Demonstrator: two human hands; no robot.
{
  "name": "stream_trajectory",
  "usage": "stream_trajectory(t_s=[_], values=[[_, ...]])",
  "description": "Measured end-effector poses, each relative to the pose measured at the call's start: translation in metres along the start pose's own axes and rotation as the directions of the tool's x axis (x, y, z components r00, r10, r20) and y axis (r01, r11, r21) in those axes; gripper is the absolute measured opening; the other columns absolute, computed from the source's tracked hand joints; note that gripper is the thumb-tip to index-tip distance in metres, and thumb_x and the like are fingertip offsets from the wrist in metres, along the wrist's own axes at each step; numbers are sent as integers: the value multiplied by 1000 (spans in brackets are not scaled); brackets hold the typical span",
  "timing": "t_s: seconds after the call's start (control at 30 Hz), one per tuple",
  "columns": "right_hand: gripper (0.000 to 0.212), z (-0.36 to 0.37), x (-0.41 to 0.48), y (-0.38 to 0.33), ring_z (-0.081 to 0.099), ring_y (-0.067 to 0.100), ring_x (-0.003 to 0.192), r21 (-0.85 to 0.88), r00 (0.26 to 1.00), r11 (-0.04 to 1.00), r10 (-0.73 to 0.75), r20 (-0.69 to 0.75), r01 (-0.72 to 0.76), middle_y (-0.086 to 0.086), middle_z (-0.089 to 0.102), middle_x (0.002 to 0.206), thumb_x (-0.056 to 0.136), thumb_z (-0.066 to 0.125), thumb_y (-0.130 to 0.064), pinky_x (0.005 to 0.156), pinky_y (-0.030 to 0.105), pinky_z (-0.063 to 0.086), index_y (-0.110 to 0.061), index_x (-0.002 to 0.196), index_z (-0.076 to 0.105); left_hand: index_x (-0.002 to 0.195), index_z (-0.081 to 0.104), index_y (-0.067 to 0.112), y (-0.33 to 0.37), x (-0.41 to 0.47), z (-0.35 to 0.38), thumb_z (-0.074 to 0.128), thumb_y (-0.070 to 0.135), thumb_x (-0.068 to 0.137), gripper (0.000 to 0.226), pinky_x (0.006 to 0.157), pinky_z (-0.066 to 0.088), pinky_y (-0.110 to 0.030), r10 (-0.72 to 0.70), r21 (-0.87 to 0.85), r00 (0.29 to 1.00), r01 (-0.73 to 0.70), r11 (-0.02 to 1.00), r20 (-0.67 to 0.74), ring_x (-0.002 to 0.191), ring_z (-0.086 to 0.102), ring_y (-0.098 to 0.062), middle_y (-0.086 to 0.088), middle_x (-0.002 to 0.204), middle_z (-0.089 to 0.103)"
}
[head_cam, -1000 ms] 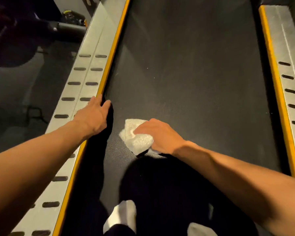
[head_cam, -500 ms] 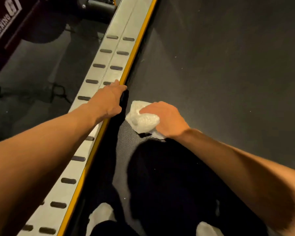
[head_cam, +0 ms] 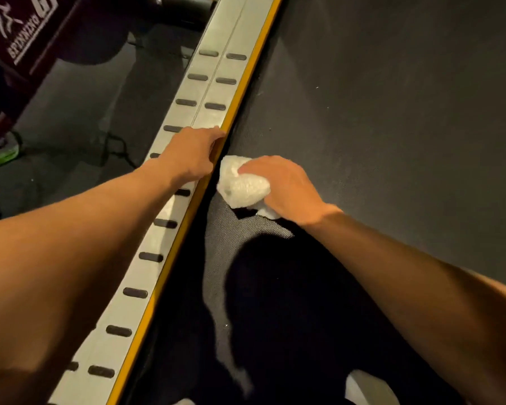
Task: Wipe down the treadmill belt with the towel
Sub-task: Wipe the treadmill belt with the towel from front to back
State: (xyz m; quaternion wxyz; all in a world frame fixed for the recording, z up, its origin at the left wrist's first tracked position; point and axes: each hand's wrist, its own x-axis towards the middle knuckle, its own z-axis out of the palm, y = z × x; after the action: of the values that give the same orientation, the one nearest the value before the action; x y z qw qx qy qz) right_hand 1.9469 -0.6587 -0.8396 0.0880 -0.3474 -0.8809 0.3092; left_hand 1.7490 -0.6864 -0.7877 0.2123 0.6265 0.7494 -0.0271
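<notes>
Here the right hand [head_cam: 288, 190] clutches the towel [head_cam: 241, 185] on belt [head_cam: 392, 141]; left hand [head_cam: 190, 156] grips rail [head_cam: 216, 68].

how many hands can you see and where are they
2. The left hand rests on the side rail, fingers curled over its yellow edge; the right hand holds the towel on the belt.
</notes>
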Motion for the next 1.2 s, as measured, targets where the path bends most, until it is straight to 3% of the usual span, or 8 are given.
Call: stream_trajectory(t_s=[0.13,0.37,0.43,0.53,0.77,0.87,0.93,1.2], values=[[58,-6,23,13,48,26,128,-70,987,991,107,-122,-116,2,55,137,78,63,-4,106,33,31,-22,133,55,143,39,17,-3,-9,8,60,0,81,68,92,46,-42,54,32,998,-53,998,-15,111,57,-39,-17,131,56],[41,32,-45,-42,49,31,126,46,944,990,-144,297,136,9,57,133,84,56,-10,108,47,35,-20,122,62,145,40,15,-10,-41,30,61,12,89,60,106,39,-41,74,93,997,-75,993,11,137,36,-26,-3,156,25],[42,18,-45,-42,55,24,120,143,990,989,-53,134,33,0,61,128,80,67,-15,102,43,43,-27,120,63,146,39,16,-15,-42,31,62,9,87,64,105,41,-42,101,97,994,-104,990,31,138,35,-27,-4,159,20],[56,-3,-27,-17,53,30,123,-87,989,995,38,-141,-50,7,58,134,74,69,-4,103,42,40,-15,128,59,140,45,15,-13,-37,28,64,4,79,64,101,45,-45,129,87,990,-134,987,65,133,41,-31,-8,155,24],[55,32,-71,-43,56,46,115,-200,984,963,-167,70,178,24,60,124,59,63,14,93,60,46,-1,112,66,146,38,14,-12,-37,26,62,5,84,66,103,42,-40,90,79,992,-97,992,85,130,43,-30,-6,156,22],[62,37,-87,-54,38,25,137,9,986,1000,-11,166,10,6,50,142,71,54,8,116,39,23,-15,129,59,146,39,16,-12,-40,26,62,2,84,68,104,43,-42,59,63,993,-66,996,105,131,43,-30,-6,155,23],[57,22,-77,-54,47,19,129,70,986,986,144,88,-150,-2,57,135,76,58,4,107,23,29,-22,126,61,145,41,18,-14,-40,27,61,1,83,67,102,45,-44,41,26,997,-42,999,67,128,46,-31,-6,155,28],[60,-32,-11,-50,46,26,129,-137,963,953,268,-26,-269,2,52,140,82,45,0,105,32,35,-23,136,50,151,29,19,-5,-46,12,55,-5,84,76,108,36,-43,-7,-112,993,21,993,122,136,36,-36,-11,155,29]])
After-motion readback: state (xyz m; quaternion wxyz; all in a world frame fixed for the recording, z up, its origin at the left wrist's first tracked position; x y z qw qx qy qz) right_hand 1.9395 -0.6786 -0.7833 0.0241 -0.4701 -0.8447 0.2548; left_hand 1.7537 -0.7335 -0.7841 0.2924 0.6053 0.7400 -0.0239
